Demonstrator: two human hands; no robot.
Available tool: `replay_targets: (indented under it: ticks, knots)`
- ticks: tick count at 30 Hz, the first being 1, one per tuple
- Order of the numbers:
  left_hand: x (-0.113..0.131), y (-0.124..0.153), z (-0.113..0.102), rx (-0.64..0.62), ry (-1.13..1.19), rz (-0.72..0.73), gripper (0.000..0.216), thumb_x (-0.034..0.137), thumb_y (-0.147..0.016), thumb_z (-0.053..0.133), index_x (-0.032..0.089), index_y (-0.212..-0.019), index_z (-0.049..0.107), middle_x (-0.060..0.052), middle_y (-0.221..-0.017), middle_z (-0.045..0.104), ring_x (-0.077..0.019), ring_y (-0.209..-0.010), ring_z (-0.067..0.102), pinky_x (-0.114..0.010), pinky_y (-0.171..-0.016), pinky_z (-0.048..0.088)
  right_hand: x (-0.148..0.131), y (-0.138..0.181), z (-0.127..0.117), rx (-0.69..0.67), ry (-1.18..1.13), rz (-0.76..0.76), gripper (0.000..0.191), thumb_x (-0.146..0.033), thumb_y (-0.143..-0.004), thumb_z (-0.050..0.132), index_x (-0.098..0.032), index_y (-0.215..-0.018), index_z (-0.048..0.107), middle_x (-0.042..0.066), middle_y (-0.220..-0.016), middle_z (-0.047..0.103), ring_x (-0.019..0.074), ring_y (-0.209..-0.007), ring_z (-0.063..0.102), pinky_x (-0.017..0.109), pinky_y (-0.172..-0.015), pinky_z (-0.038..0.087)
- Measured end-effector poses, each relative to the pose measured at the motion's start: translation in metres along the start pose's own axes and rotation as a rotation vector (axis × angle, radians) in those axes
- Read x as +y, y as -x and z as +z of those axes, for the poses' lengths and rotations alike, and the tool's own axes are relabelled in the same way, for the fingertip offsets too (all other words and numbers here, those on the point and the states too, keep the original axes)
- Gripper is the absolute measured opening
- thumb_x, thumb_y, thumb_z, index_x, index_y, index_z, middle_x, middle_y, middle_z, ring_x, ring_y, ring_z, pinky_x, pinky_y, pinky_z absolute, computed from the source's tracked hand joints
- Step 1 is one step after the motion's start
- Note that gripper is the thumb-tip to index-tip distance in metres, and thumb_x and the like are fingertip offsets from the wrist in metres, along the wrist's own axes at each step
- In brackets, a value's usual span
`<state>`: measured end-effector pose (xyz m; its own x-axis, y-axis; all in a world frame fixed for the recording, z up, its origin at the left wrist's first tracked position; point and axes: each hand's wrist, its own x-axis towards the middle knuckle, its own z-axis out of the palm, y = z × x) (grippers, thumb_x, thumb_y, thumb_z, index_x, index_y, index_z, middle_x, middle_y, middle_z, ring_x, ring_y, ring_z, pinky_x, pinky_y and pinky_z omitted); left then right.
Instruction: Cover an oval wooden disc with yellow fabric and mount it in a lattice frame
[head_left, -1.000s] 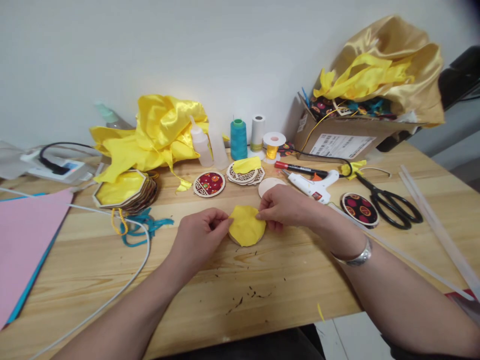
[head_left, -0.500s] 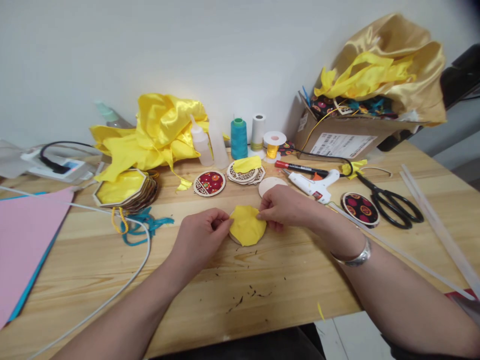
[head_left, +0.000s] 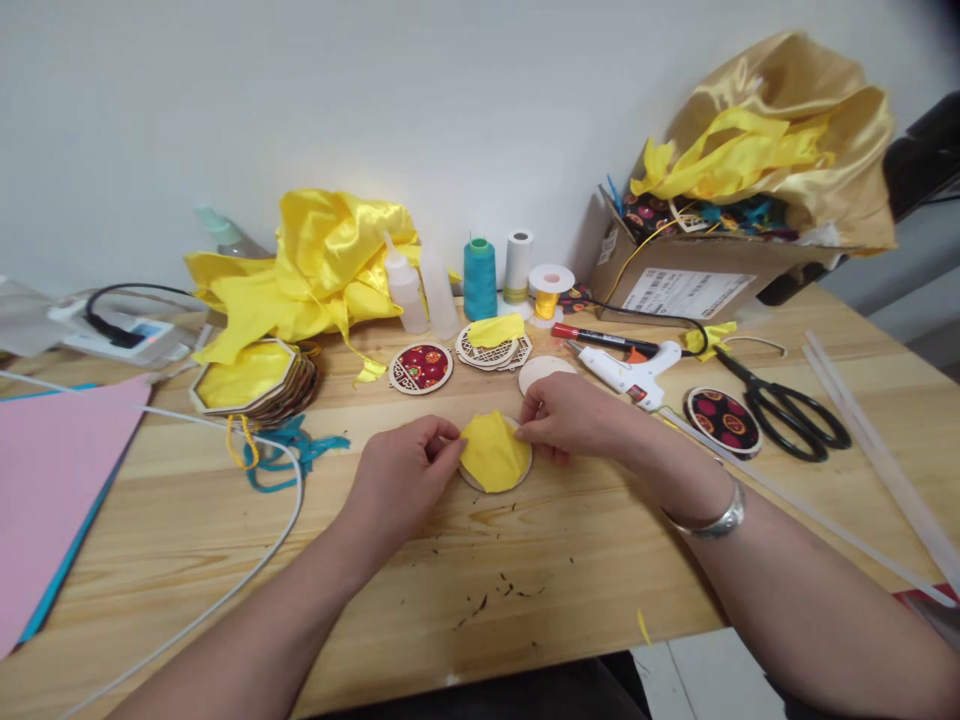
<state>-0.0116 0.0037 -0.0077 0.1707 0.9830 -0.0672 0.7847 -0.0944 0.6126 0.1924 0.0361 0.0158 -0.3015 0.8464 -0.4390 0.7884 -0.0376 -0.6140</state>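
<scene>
A piece of yellow fabric (head_left: 491, 455) lies over a round wooden disc (head_left: 526, 469) on the table, with a pale rim showing around it. My left hand (head_left: 409, 465) pinches the fabric and disc at the left edge, between thumb and curled fingers. On the opposite side my right hand (head_left: 577, 412) pinches the fabric's right edge; its other fingertips are partly hidden. Just behind that hand is a plain wooden disc (head_left: 546, 371), partly covered by it. Farther back lie a red patterned round piece (head_left: 424, 368) and stacked openwork wooden pieces (head_left: 487, 355).
At right lie a glue gun (head_left: 630, 372), a red marker (head_left: 589, 335), black scissors (head_left: 795, 410) and clear sticks (head_left: 874, 455). Thread spools (head_left: 480, 280), bottles and yellow satin (head_left: 337, 250) stand along the wall. A white cable (head_left: 289, 520) crosses the left side near my forearm.
The fabric's right edge has drawn inward, showing more of the disc's rim on the right. Both hands keep nearly the same place.
</scene>
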Motion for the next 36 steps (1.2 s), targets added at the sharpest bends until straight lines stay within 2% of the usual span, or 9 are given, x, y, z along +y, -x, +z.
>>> replay_targets:
  ticks: [3,6,9,11,14,18,21,25,36]
  knots:
    - [-0.001,0.0,-0.001,0.03,-0.02,-0.008,0.022,0.041,-0.08,0.055,0.023,-0.086,0.065,0.003,-0.061,0.068,-0.0161,-0.053,0.059,-0.026,-0.055,0.04,0.0,0.002,-0.003,0.066,0.031,-0.003,0.005,-0.022,-0.07,0.062,-0.018,-0.067,0.064,0.0,-0.049,0.061,0.0134,-0.049,0.057,0.024,-0.049,0.039]
    - [-0.002,0.001,-0.002,0.174,-0.053,0.05,0.022,0.04,-0.082,0.055,0.022,-0.091,0.064,0.003,-0.065,0.066,-0.0159,-0.057,0.058,-0.026,-0.057,0.041,-0.002,0.006,-0.009,0.191,0.064,-0.015,0.007,-0.024,-0.074,0.06,-0.019,-0.074,0.065,0.0,-0.052,0.061,0.0138,-0.053,0.056,0.025,-0.052,0.037]
    - [-0.002,0.003,-0.003,0.367,-0.058,0.305,0.013,0.031,-0.082,0.057,0.022,-0.088,0.065,-0.002,-0.082,0.069,-0.0186,-0.077,0.061,-0.03,-0.072,0.045,-0.006,0.012,-0.013,0.34,0.099,-0.092,0.01,-0.025,-0.077,0.057,-0.019,-0.077,0.066,0.001,-0.061,0.063,0.0136,-0.059,0.057,0.025,-0.056,0.037]
    - [-0.002,0.005,-0.003,0.41,-0.022,0.521,0.011,0.023,-0.081,0.06,0.022,-0.089,0.067,-0.004,-0.092,0.07,-0.0206,-0.092,0.06,-0.034,-0.087,0.045,-0.009,0.015,-0.014,0.375,0.124,-0.153,0.009,-0.022,-0.077,0.058,-0.019,-0.076,0.066,0.002,-0.067,0.065,0.0137,-0.063,0.057,0.025,-0.058,0.037]
    - [-0.002,0.007,-0.001,0.331,0.023,0.685,0.018,0.014,-0.081,0.059,0.021,-0.094,0.068,-0.006,-0.103,0.07,-0.0213,-0.102,0.058,-0.037,-0.095,0.043,-0.01,0.018,-0.011,0.344,0.111,-0.219,0.012,-0.014,-0.075,0.057,-0.018,-0.079,0.067,0.002,-0.076,0.068,0.0134,-0.069,0.059,0.025,-0.063,0.04]
    - [-0.004,0.006,0.003,0.251,0.011,0.711,0.022,0.011,-0.083,0.055,0.02,-0.098,0.067,-0.008,-0.109,0.07,-0.0215,-0.104,0.059,-0.038,-0.093,0.044,-0.002,0.017,0.0,0.317,0.025,-0.345,0.018,-0.009,-0.076,0.054,-0.019,-0.084,0.066,0.001,-0.082,0.068,0.0127,-0.075,0.058,0.024,-0.068,0.042]
    - [-0.005,0.004,0.005,0.229,-0.045,0.73,0.019,0.012,-0.084,0.054,0.019,-0.097,0.067,-0.007,-0.107,0.071,-0.0222,-0.101,0.06,-0.041,-0.091,0.043,0.006,0.015,0.008,0.382,0.013,-0.4,0.016,-0.008,-0.076,0.054,-0.018,-0.084,0.065,0.002,-0.082,0.066,0.0134,-0.078,0.056,0.025,-0.069,0.041]
    - [-0.005,0.002,0.008,0.27,-0.106,0.749,0.015,0.015,-0.086,0.053,0.019,-0.092,0.067,-0.006,-0.106,0.072,-0.0224,-0.096,0.061,-0.041,-0.084,0.044,0.013,0.012,0.012,0.477,0.072,-0.376,0.018,-0.004,-0.074,0.054,-0.017,-0.081,0.064,0.002,-0.078,0.064,0.0146,-0.08,0.054,0.025,-0.069,0.04]
    - [-0.002,0.003,0.013,0.195,-0.224,0.802,0.015,0.013,-0.087,0.052,0.016,-0.089,0.067,-0.004,-0.101,0.074,-0.0213,-0.087,0.059,-0.04,-0.079,0.04,0.012,0.012,0.008,0.396,0.188,-0.268,0.013,-0.012,-0.074,0.058,-0.018,-0.072,0.069,0.003,-0.074,0.067,0.0161,-0.074,0.055,0.027,-0.065,0.038]
